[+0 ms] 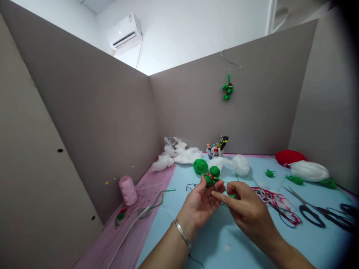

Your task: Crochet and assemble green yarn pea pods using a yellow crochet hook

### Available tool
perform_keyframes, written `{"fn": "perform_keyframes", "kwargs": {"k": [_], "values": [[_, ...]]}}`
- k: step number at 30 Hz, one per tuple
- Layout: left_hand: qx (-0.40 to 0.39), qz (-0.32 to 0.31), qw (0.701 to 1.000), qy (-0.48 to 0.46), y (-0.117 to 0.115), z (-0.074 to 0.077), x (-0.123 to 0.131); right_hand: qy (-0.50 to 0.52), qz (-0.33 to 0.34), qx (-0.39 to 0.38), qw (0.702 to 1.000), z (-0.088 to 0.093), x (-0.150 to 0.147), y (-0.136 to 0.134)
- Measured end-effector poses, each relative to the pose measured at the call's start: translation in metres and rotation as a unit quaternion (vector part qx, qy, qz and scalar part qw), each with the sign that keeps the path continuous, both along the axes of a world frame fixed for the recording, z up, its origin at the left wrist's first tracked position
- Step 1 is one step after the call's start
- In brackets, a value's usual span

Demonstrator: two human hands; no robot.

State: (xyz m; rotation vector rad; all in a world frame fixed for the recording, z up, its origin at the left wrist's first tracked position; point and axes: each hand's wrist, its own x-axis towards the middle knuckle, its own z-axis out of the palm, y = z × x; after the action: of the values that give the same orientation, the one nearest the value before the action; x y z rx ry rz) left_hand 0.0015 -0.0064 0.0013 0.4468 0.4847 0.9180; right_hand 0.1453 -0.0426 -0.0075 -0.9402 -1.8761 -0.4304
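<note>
My left hand (201, 203), with a silver bracelet at the wrist, holds a small green crocheted piece with a red spot (209, 179) at its fingertips. My right hand (244, 207) is beside it, fingers pinched together on a thin green yarn strand (231, 195) that runs to the piece. Both hands hover above the light blue mat (224, 239). Two green yarn balls (201, 166) lie just behind the hands.
White stuffing (185, 155) is heaped at the back. A pink thread spool (128, 189) stands left on the pink cloth. Black-handled scissors (316, 211), red and white yarn scraps (276, 201), white yarn (308, 170) and red yarn (288, 157) lie right. Grey partition walls enclose the table.
</note>
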Motion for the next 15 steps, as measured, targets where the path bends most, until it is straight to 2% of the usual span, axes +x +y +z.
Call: {"fn": "perform_keyframes", "kwargs": {"k": [4, 7, 12, 15], "values": [[-0.020, -0.018, 1.000, 0.007, -0.006, -0.001, 0.006, -0.011, -0.012, 0.011, 1.000, -0.003, 0.001, 0.003], [-0.035, -0.023, 0.999, 0.005, -0.010, 0.005, 0.008, 0.003, 0.004, 0.025, 1.000, -0.002, 0.002, 0.003], [-0.059, -0.043, 0.997, -0.008, -0.024, 0.026, 0.002, 0.071, 0.053, -0.002, 0.996, 0.009, 0.001, -0.018], [-0.012, -0.079, 0.996, -0.043, -0.045, 0.044, -0.006, 0.111, 0.031, -0.042, 0.992, 0.013, 0.005, -0.039]]}}
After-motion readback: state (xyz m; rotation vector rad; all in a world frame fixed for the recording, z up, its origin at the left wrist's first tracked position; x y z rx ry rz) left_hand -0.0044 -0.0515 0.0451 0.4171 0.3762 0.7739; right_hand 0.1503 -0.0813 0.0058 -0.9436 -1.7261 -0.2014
